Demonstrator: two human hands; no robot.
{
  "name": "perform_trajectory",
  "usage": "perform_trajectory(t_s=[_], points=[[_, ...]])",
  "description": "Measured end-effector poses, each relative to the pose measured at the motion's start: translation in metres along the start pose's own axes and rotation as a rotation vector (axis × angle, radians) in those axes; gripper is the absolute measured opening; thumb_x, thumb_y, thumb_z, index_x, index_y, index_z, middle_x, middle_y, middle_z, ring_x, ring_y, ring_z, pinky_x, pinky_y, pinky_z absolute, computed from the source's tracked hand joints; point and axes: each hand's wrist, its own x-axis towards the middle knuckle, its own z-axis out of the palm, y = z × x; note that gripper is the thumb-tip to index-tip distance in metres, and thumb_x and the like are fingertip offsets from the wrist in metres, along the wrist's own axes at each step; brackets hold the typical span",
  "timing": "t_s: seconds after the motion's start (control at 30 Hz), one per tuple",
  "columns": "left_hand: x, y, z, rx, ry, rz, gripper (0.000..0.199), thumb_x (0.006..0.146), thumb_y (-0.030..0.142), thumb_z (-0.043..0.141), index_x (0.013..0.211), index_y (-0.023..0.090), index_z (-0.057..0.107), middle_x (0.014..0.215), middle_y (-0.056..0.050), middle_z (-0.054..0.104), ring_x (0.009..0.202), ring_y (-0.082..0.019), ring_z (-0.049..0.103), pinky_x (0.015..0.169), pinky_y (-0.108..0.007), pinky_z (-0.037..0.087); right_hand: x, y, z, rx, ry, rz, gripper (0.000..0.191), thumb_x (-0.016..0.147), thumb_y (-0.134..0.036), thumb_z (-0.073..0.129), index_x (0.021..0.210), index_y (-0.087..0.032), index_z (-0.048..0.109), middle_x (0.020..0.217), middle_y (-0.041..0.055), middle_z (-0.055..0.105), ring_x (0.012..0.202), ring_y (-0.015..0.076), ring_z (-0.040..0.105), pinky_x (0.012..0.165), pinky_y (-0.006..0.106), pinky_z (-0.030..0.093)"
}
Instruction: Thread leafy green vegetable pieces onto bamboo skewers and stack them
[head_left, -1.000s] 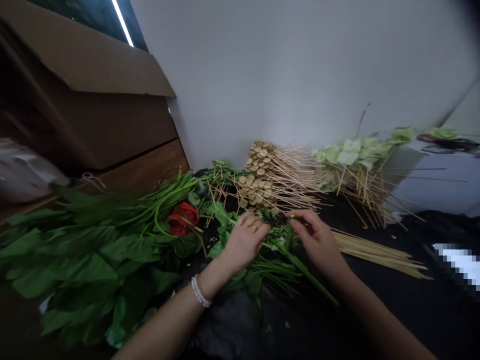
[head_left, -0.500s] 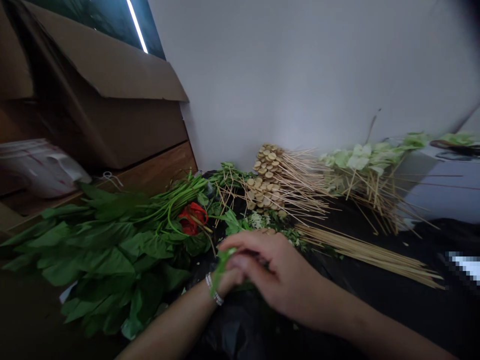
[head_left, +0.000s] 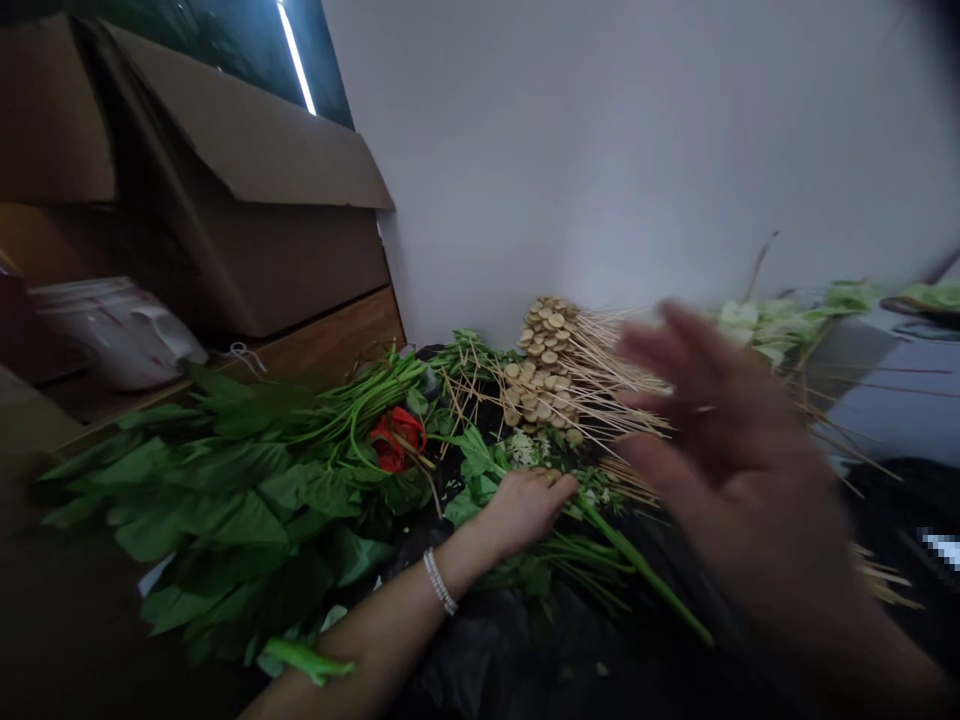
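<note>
My left hand (head_left: 529,508), with a beaded bracelet on the wrist, is closed around a leafy green stalk (head_left: 652,578). The stalk's thick bare end points down to the right, and leaves show on the hand's far side. Raised at the right, my right hand (head_left: 739,470) is smeared by motion, its fingers apart and nothing visible in it. A short green scrap (head_left: 309,660) shows over my left forearm; whether it touches the arm is unclear. Below my left hand lie more green stems (head_left: 592,568) on black plastic (head_left: 487,650).
Large leafy greens (head_left: 217,480) with a red tie (head_left: 399,438) are heaped at left. Skewers of round slices (head_left: 551,330) lie by the wall, with skewered pale leaves (head_left: 780,325) farther right. A cardboard box (head_left: 300,260) and white tub (head_left: 120,330) stand at back left.
My right hand has swung up and right, away from my left wrist. The green scrap that was at its fingers is now lower left. The stalk in my left hand has come into view.
</note>
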Motion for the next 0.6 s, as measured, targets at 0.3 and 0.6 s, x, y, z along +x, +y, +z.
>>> perform_trajectory(t_s=[0.3, 0.6], points=[[0.000, 0.002, -0.004, 0.029, -0.032, -0.011, 0.014, 0.091, 0.016, 0.048, 0.103, 0.020, 0.054, 0.083, -0.004, 0.064, 0.076, -0.018, 0.061, 0.067, -0.028, 0.047, 0.036, 0.042, 0.010, -0.486, 0.030, -0.379, 0.053, 0.091, -0.028, 0.053, 0.142, -0.027, 0.039, 0.145, 0.0084, 0.044, 0.138, 0.0289, 0.034, 0.110, 0.052, 0.033], [0.001, 0.001, -0.005, 0.029, -0.057, 0.009, 0.013, 0.090, 0.014, 0.047, 0.101, 0.019, 0.053, 0.084, -0.003, 0.065, 0.075, -0.018, 0.062, 0.063, -0.028, 0.046, 0.113, 0.122, 0.085, -0.041, -0.162, 0.314, 0.045, 0.100, -0.038, 0.020, 0.120, -0.012, 0.052, 0.102, 0.0165, 0.069, 0.085, 0.0206, 0.067, 0.070, 0.035, 0.053]])
